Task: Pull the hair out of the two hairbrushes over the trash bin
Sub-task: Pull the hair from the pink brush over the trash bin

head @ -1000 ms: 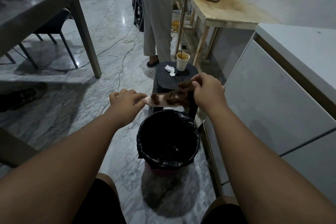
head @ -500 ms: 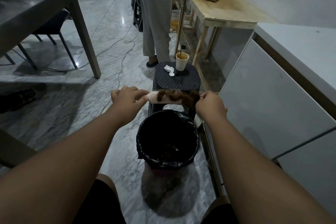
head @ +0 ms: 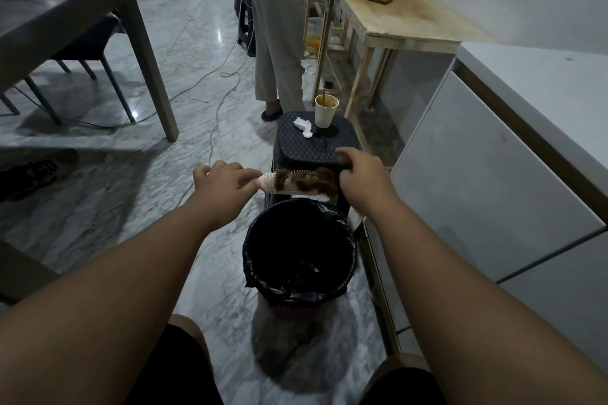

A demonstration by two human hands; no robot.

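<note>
Right hand [head: 362,174] has lifted, grip pinching brown hair [head: 306,181]; left hand [head: 223,182] grips the pale, hair-clogged hairbrush [head: 289,183].

Glossy marble floor [head: 184,43], crinkly black plastic bin liner [head: 350,240], textured plastic stool [head: 296,145], rough bare-wood table [head: 411,20], paper cup [head: 325,113].

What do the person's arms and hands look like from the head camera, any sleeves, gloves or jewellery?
Both arms are bare along their visible length, with no sleeve in view. The left hand and right hand wear no gloves, and no watch, bracelet or ring shows on the visible sides. At the bottom edge, dark shorts cover the thighs.
</note>
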